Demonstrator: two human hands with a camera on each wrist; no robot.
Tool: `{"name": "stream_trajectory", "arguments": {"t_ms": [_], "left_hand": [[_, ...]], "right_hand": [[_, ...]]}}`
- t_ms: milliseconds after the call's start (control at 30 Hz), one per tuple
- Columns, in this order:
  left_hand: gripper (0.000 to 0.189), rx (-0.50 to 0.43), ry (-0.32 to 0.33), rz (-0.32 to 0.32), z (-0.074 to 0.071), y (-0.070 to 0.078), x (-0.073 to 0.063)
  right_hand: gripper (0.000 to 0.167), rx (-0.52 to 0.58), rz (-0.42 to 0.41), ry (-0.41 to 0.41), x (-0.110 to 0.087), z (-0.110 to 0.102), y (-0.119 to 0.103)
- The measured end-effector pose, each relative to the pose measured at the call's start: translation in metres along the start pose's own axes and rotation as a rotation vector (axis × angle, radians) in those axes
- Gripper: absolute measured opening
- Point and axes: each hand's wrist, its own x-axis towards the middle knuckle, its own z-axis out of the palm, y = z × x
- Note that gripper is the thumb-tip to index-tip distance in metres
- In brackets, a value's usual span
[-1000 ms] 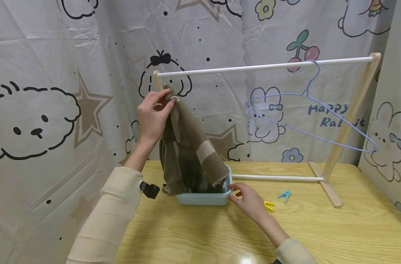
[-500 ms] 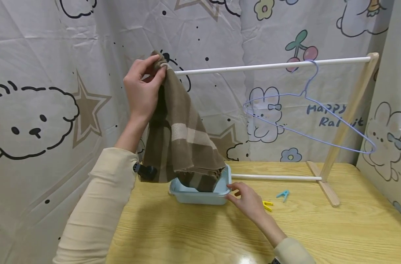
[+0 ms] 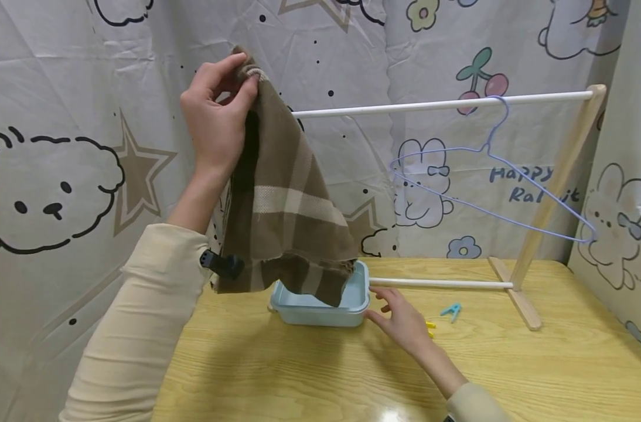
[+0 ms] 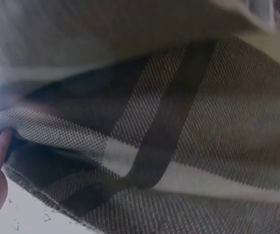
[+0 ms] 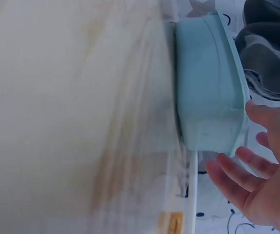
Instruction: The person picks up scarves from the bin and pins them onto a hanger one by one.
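A brown plaid scarf (image 3: 294,205) with pale stripes and frayed edges hangs from my left hand (image 3: 217,114), which pinches it at its top between thumb and fingers. In the left wrist view the scarf (image 4: 213,117) fills most of the picture. Its lower corner hangs over a light blue plastic basin (image 3: 323,316) on the table. At the basin's right end is my right hand (image 3: 402,319), fingers loosely spread. The right wrist view has its thumb beside the basin's rim (image 5: 242,83); whether it touches cannot be told.
A rack with a white top bar (image 3: 405,108) and wooden legs stands behind. A blue-purple hanger (image 3: 489,149) hangs on the bar. Blue (image 3: 451,310) and yellow clothespins (image 3: 430,328) lie right on the wooden table (image 3: 299,375). Printed curtains surround the table.
My left hand has risen and moved left, lifting the scarf up out of the basin. The right hand's fingers have loosened from their hold on the basin's rim.
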Motion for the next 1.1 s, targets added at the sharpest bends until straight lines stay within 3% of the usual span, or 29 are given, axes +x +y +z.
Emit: {"name": "stream_trajectory", "arguments": {"t_ms": [167,300,433,533,733,900,1100], "left_hand": [[0.021,-0.062,0.006,-0.018,-0.004,0.012,0.002],[0.021,-0.088,-0.003,0.001,-0.01,0.016,-0.001],[0.022,-0.116,-0.007,-0.024,-0.014,0.018,-0.004],[0.022,-0.115,-0.013,-0.032,-0.016,0.014,-0.007],[0.025,-0.054,-0.035,0.021,-0.024,0.001,-0.016],[0.025,-0.059,-0.037,-0.029,-0.029,-0.006,-0.024],[0.025,-0.053,-0.042,-0.032,-0.035,-0.013,-0.032]], "right_hand": [[0.05,-0.01,-0.049,0.006,-0.003,-0.019,0.005],[0.049,0.01,-0.089,0.001,-0.002,-0.037,0.012],[0.047,0.018,-0.135,0.024,-0.002,-0.058,0.021],[0.046,0.0,-0.177,0.063,-0.003,-0.073,0.025],[0.044,-0.05,-0.244,0.146,-0.004,-0.099,0.027],[0.044,-0.077,-0.273,0.199,-0.004,-0.115,0.028],[0.045,-0.109,-0.29,0.237,-0.004,-0.132,0.028]]}}
